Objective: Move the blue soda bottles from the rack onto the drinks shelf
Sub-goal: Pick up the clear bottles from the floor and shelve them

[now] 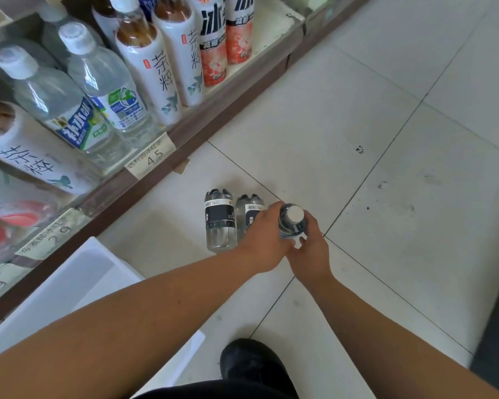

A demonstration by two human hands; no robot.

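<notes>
A clear soda bottle point(291, 223) with a dark blue label and a white cap stands upright on the floor tiles, seen from above. My left hand point(264, 239) wraps its left side and my right hand point(311, 254) curls round its right side, so both grip it. Two more bottles of the same kind lie flat beside it: one point(219, 221) fully in view, the other point(249, 210) partly hidden under my left hand. The drinks shelf point(185, 131) runs along the left, above the floor.
The shelf holds large water bottles point(98, 82), white tea bottles point(156, 70) and orange-labelled bottles point(213, 53), with price tags point(150, 156) on its edge. A white bin point(78, 283) sits at lower left. My black shoe point(251, 361) is at the bottom. Tiled floor point(386, 197) stretches to the right.
</notes>
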